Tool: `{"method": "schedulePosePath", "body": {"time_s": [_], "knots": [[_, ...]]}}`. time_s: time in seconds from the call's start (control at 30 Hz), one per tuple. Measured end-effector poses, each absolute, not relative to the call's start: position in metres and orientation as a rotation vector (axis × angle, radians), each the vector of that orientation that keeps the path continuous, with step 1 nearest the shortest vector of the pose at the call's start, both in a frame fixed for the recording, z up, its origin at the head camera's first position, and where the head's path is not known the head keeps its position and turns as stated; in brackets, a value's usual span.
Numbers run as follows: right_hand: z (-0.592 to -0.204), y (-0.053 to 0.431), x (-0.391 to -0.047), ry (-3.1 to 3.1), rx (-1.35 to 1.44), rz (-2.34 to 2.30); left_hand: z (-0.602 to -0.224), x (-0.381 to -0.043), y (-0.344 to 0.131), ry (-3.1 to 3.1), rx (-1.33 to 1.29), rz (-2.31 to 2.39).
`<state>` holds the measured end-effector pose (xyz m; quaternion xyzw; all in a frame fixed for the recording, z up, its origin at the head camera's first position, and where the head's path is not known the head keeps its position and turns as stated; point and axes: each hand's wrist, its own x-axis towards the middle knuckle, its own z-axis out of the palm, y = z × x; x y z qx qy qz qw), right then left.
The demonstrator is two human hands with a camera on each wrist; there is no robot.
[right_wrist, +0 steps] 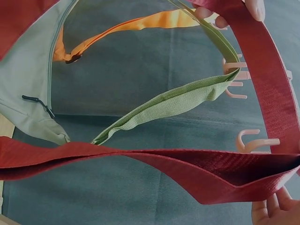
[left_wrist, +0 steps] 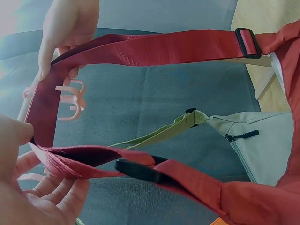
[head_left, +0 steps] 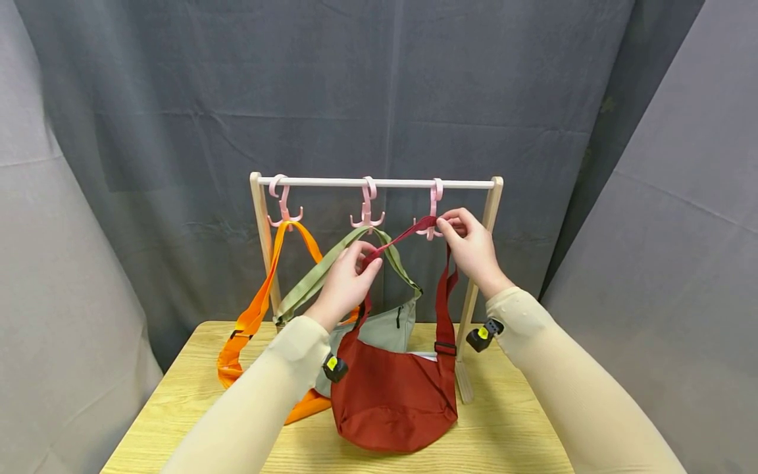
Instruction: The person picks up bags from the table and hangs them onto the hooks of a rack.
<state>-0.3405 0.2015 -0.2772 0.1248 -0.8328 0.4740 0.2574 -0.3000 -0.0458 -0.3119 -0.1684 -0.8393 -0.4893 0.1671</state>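
Observation:
A dark red shoulder bag hangs low in front of the rack, its strap stretched between both hands. My left hand pinches the strap between thumb and fingers at the left. At the right, my right hand grips another part of it, beside the rightmost pink hook. In the right wrist view the strap passes close to that hook; whether they touch I cannot tell. Behind the red bag, a pale green bag hangs by its strap from the middle pink hook.
An orange bag's strap hangs from the left pink hook. The rack has a white bar and wooden legs, standing on a wooden table. Grey curtains surround it.

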Motion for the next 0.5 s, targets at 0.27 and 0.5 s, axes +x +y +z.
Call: {"method": "schedulePosePath", "body": {"time_s": [0.27,0.5], "knots": [[-0.2822,0.202,-0.3414,-2.266,0.326,1.266,-0.3136,-0.2997,-0.0454,-2.382,-0.488,-1.386],[-0.2867,0.2027,-0.3436,-2.264,0.309,1.299,-0.3139,-0.2988,-0.0449,-2.403,-0.484,-1.394]]}}
